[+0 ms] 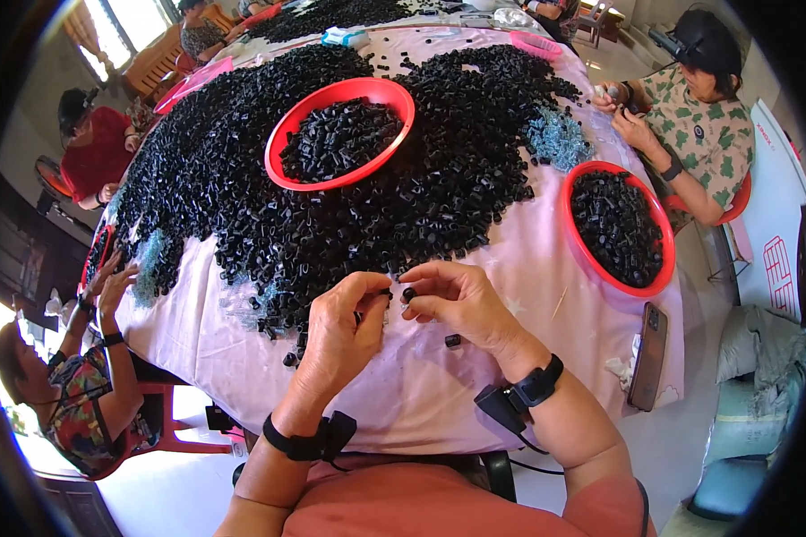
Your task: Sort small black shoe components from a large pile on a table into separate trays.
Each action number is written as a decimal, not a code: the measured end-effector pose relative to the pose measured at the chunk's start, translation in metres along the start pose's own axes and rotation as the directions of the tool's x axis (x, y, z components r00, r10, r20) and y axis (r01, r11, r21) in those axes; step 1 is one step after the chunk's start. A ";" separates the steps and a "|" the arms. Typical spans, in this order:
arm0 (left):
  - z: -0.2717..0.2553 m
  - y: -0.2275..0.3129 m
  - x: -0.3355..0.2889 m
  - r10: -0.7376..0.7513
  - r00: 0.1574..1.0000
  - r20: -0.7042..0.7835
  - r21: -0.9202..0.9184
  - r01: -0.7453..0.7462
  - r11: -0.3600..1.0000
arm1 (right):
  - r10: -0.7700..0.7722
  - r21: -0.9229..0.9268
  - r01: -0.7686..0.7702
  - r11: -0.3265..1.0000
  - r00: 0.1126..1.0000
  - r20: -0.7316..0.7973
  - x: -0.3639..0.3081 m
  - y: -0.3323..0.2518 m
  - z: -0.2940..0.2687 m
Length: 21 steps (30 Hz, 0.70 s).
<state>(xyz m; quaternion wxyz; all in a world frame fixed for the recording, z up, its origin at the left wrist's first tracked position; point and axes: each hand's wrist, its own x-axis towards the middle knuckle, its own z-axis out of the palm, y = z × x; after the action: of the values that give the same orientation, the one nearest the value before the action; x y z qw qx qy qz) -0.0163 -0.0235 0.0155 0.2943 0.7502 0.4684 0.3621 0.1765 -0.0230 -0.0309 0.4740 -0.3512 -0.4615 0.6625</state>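
Note:
Over the table's near edge, my left hand (342,315) is closed, thumb and fingers pinched together. Bits of black show between its fingers, too hidden to make out fully. Close beside it, my right hand (464,306) pinches a small round black plastic piece (409,294) between thumb and forefinger. The two hands' fingertips are nearly touching. A large heap of small black plastic pieces (242,188) spreads just beyond them. One loose black piece (453,341) lies on the pink tablecloth (510,398) below my right hand.
A red basin (401,170) of black pieces stands on the heap; another red basin (575,255) sits at right. Tangled clear-blue strands (560,139) lie beside the heap. A phone (647,358) rests at the right edge. Co-workers sit around the table; sacks (748,421) stand at lower right.

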 end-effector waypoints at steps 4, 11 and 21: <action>-0.004 -0.012 -0.003 0.028 0.989 0.147 0.056 -0.036 0.998 | -0.037 0.015 0.039 0.999 0.996 -0.084 0.001 0.003 -0.004; 0.001 -0.019 -0.012 0.118 0.931 0.347 0.168 -0.185 0.968 | -0.036 0.085 0.050 0.995 0.986 -0.162 0.000 -0.004 0.002; -0.016 -0.014 -0.004 0.046 0.979 0.200 0.205 -0.087 0.975 | 0.006 0.175 0.023 0.984 0.987 -0.163 0.001 -0.001 -0.005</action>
<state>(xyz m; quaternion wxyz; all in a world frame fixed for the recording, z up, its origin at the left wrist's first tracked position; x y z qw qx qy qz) -0.0378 -0.0202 0.0121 0.2442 0.8245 0.4480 0.2448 0.1808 -0.0207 -0.0313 0.5422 -0.3590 -0.3621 0.6678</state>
